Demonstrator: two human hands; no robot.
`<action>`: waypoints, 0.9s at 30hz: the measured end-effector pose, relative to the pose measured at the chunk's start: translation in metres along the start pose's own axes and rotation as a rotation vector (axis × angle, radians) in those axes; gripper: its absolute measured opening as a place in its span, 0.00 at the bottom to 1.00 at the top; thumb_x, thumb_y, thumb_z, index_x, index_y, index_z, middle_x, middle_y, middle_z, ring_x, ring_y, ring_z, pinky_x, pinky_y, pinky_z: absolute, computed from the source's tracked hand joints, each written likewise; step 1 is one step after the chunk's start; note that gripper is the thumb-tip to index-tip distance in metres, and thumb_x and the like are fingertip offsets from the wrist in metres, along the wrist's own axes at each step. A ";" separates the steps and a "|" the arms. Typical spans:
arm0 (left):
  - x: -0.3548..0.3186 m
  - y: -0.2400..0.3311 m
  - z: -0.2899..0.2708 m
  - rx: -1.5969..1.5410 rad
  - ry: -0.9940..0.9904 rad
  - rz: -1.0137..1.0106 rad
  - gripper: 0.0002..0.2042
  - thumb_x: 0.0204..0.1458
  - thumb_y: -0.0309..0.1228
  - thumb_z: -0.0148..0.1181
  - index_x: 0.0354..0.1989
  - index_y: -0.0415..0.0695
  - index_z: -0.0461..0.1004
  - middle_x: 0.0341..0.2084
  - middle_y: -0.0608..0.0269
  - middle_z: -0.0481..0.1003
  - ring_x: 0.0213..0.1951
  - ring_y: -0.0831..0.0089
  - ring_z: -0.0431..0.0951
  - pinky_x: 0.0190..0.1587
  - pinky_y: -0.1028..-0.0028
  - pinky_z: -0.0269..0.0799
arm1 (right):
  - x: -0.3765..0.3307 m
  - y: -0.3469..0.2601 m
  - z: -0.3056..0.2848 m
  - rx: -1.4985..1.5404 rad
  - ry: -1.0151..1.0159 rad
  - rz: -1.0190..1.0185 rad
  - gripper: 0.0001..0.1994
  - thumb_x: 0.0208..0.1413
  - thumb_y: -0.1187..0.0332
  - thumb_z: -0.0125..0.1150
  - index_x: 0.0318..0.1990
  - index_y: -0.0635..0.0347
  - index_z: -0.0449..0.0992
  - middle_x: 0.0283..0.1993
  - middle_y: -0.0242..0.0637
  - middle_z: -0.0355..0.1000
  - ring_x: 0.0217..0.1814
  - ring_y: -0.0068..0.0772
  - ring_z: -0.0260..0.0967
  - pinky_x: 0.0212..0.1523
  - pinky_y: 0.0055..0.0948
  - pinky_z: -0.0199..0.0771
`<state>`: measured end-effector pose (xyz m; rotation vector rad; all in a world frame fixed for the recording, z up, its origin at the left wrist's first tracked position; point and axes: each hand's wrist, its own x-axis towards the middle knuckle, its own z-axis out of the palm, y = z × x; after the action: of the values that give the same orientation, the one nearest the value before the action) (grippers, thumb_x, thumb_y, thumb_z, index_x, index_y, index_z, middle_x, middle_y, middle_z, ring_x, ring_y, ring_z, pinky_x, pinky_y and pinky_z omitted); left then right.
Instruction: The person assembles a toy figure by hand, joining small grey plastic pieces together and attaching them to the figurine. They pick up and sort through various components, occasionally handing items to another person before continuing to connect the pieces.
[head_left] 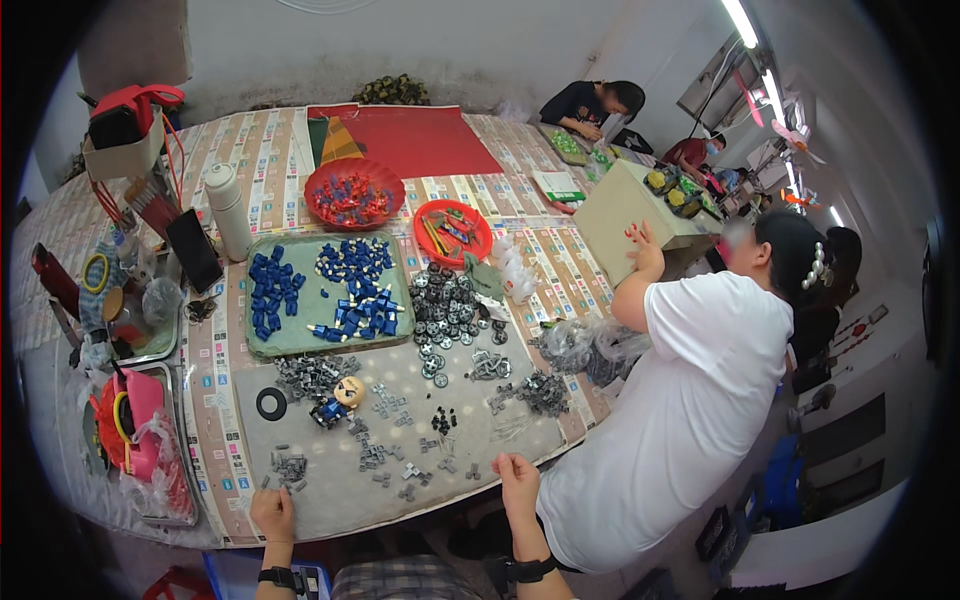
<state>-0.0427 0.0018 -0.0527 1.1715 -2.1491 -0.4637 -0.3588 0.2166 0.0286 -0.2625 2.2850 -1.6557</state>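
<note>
Near the table's front edge, my left hand [273,515] is closed, just below a small heap of grey plastic pieces [289,467]. My right hand [518,485] is also closed, raised at the front edge further right. Whatever either hand may hold is hidden by the fingers. Between and beyond them lie loose grey plastic parts [373,456] and tiny black parts [443,420]. A toy figure with a round head [349,391] and blue body lies by a larger grey heap [318,376]. To its left is a black ring [271,403].
A green tray [300,349] holds blue parts. Black wheel-like parts [440,300] lie right of it. Behind are red bowls [354,185] and a white bottle [228,212]. At right, a person in white [690,400] reaches to a box [635,215]. A metal tray [180,440] sits left.
</note>
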 end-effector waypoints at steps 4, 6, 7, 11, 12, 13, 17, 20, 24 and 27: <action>0.002 -0.001 0.003 0.011 0.015 0.032 0.13 0.42 0.23 0.55 0.10 0.40 0.59 0.11 0.56 0.60 0.18 0.59 0.62 0.22 0.64 0.56 | 0.008 -0.016 -0.002 -0.001 -0.008 -0.029 0.10 0.52 0.67 0.55 0.27 0.67 0.73 0.23 0.33 0.72 0.26 0.18 0.67 0.30 0.17 0.66; 0.003 -0.001 0.003 0.027 0.023 0.045 0.13 0.41 0.23 0.56 0.11 0.41 0.60 0.11 0.57 0.60 0.19 0.58 0.62 0.22 0.64 0.57 | 0.010 -0.020 -0.004 0.054 -0.019 -0.016 0.10 0.51 0.67 0.55 0.29 0.67 0.73 0.24 0.32 0.72 0.27 0.18 0.67 0.31 0.17 0.66; 0.003 0.001 0.002 0.024 0.023 0.056 0.13 0.41 0.23 0.56 0.11 0.41 0.60 0.11 0.57 0.60 0.19 0.58 0.62 0.22 0.64 0.57 | 0.013 -0.018 -0.005 0.036 -0.066 0.001 0.10 0.51 0.66 0.56 0.30 0.66 0.73 0.26 0.32 0.71 0.29 0.18 0.67 0.32 0.18 0.66; -0.005 -0.014 0.003 -0.083 0.011 -0.087 0.13 0.44 0.27 0.55 0.11 0.40 0.63 0.11 0.57 0.63 0.18 0.63 0.62 0.22 0.67 0.57 | 0.008 -0.040 -0.013 0.027 -0.209 0.004 0.13 0.48 0.64 0.59 0.37 0.64 0.72 0.31 0.34 0.70 0.34 0.22 0.67 0.37 0.21 0.66; -0.002 -0.010 0.003 -0.181 -0.005 -0.197 0.14 0.46 0.30 0.54 0.11 0.39 0.65 0.11 0.60 0.63 0.17 0.67 0.62 0.22 0.70 0.57 | 0.010 -0.044 -0.017 0.022 -0.238 -0.023 0.14 0.48 0.63 0.59 0.38 0.64 0.71 0.32 0.35 0.70 0.35 0.23 0.67 0.38 0.22 0.67; 0.000 -0.007 -0.002 -0.178 0.006 -0.180 0.14 0.46 0.30 0.54 0.11 0.39 0.65 0.11 0.60 0.63 0.17 0.67 0.62 0.22 0.70 0.57 | 0.012 -0.046 -0.023 0.038 -0.234 -0.035 0.14 0.48 0.63 0.59 0.38 0.64 0.71 0.32 0.35 0.70 0.35 0.23 0.67 0.38 0.22 0.67; 0.000 0.008 -0.024 -0.398 -0.065 -0.500 0.18 0.52 0.36 0.50 0.13 0.38 0.67 0.09 0.69 0.59 0.18 0.80 0.58 0.22 0.77 0.53 | 0.016 -0.040 -0.048 0.015 -0.249 -0.058 0.18 0.45 0.63 0.62 0.42 0.63 0.70 0.37 0.40 0.69 0.37 0.27 0.67 0.39 0.25 0.68; -0.003 0.008 -0.020 -0.419 -0.021 -0.440 0.19 0.53 0.37 0.49 0.13 0.38 0.67 0.09 0.72 0.58 0.17 0.83 0.56 0.21 0.78 0.51 | 0.019 -0.032 -0.065 0.016 -0.272 -0.030 0.20 0.44 0.61 0.62 0.43 0.62 0.69 0.39 0.41 0.69 0.37 0.29 0.68 0.39 0.26 0.68; -0.014 0.019 -0.023 -0.441 -0.105 -0.494 0.18 0.53 0.38 0.48 0.15 0.40 0.68 0.09 0.73 0.57 0.16 0.84 0.54 0.20 0.79 0.49 | 0.015 -0.016 -0.079 -0.049 -0.278 -0.003 0.20 0.45 0.61 0.62 0.44 0.60 0.69 0.39 0.41 0.69 0.35 0.30 0.69 0.36 0.26 0.69; -0.031 0.027 -0.032 -0.580 -0.143 -0.603 0.16 0.54 0.38 0.48 0.19 0.41 0.70 0.11 0.74 0.58 0.16 0.86 0.55 0.18 0.82 0.51 | 0.005 -0.024 -0.072 -0.262 -0.351 -0.085 0.18 0.46 0.60 0.60 0.43 0.58 0.69 0.36 0.40 0.71 0.32 0.30 0.71 0.34 0.27 0.70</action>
<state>-0.0253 0.0423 -0.0246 1.4359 -1.5524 -1.3619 -0.3894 0.2719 0.0719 -0.6615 2.2343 -1.2239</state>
